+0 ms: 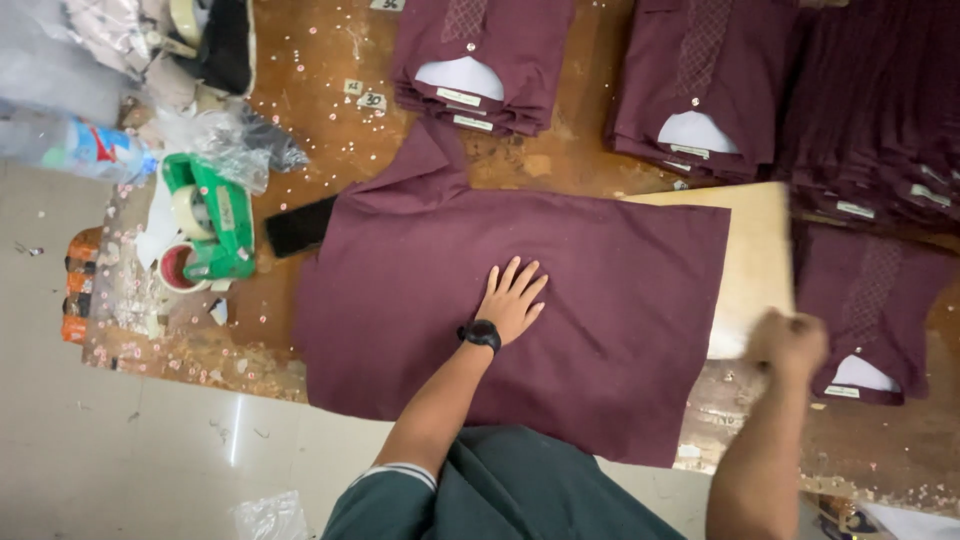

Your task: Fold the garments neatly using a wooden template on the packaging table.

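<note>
My left hand [513, 297] lay flat at frame centre on the maroon shirt [520, 310], fingers [528, 277] spread wide, holding nothing, just pressing the cloth down, likely so it stayed put and smooth. Black wristwatch [481, 334] on that wrist. Forearm came up from lower centre, angled toward upper right, palm down.

My right hand [790, 342] was at right of centre, blurred, curled into a fist at the lower right corner of the pale folding board [755, 262]; looked like it gripped the board edge, but blur means I could not tell for sure. Board poked out from under the shirt on the right, probably as a folding template. Right forearm rose near-vertical from the bottom edge.

Shirt was spread across the worn brown tabletop [320, 70], one sleeve sticking out toward upper left. Stacks of folded maroon shirts [480, 60] sat along the top and right, one more folded shirt [870, 310] just beside my right hand. Green tape dispenser [212, 222] at left, plastic bags [225, 140] above it.
</note>
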